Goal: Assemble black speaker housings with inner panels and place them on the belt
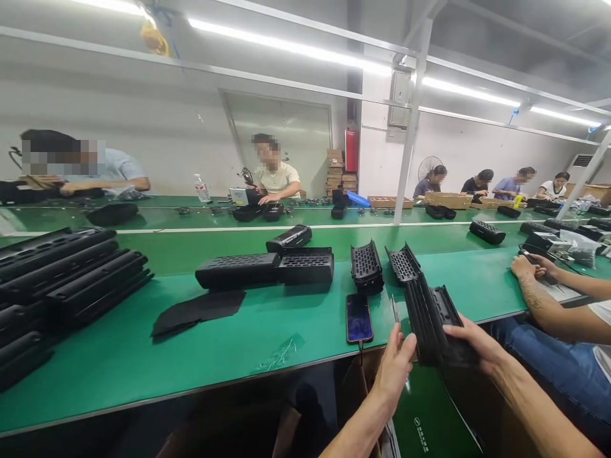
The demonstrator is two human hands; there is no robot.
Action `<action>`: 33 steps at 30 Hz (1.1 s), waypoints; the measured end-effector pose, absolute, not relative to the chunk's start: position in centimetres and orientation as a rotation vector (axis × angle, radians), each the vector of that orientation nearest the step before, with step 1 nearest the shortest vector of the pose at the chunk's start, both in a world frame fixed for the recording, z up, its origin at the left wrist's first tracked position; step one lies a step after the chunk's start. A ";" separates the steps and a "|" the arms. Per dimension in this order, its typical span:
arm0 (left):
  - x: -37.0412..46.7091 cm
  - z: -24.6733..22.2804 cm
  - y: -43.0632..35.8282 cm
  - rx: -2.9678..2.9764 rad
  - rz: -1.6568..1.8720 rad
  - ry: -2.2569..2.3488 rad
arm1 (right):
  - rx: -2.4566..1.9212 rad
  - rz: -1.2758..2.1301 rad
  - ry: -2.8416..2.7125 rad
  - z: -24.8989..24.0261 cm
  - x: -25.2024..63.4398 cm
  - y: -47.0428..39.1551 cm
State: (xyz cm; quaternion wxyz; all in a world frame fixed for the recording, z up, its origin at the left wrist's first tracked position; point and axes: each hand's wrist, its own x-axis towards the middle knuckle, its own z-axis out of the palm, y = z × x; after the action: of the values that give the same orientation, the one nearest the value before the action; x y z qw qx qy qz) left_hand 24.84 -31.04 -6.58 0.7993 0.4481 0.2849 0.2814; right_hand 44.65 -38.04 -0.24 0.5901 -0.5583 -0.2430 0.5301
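Observation:
My right hand (477, 343) grips a black ridged plastic housing (422, 318) at the table's front edge, its thumb over the near side. The housing is tilted, and its open side faces right. Just left of it is my left hand (394, 366), with fingers closed and a slim pointed metal tool (394, 310) rising from the fingertips. The tool's lower end is hidden by the hand. Behind the housing stands a perforated black shell (403, 262). Stacked perforated shells (366, 266) sit to its left, above a phone (359, 318) with a cable plugged in.
Black housings (62, 273) are piled at the left. More perforated housings (238, 268) and a flat black sheet (198, 313) lie on the green table (229, 356). A co-worker's hands (534, 267) are close by on the right. Several people work across the bench.

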 end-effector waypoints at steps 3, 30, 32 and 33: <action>24.2 -7.9 -31.3 0.999 0.637 0.659 | -1.393 1.191 -0.579 -0.1 47.2 -34.6; -2.0 -12.3 -15.1 2.503 1.235 1.560 | -1.809 -0.008 -1.189 9.8 44.5 -28.6; -1.6 -12.8 -14.9 2.601 1.174 1.638 | -1.702 0.102 -1.503 12.7 39.1 -24.5; -1.4 -13.0 -14.9 2.625 1.155 1.667 | -1.650 0.153 -1.667 13.8 36.0 -21.8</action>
State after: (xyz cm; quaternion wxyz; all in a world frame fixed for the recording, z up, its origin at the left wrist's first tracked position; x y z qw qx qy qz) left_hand -1.41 -14.92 -13.04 -0.0874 0.7883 0.5006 0.3468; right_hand 36.00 -21.85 13.83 0.3854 -0.6479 -0.6543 0.0601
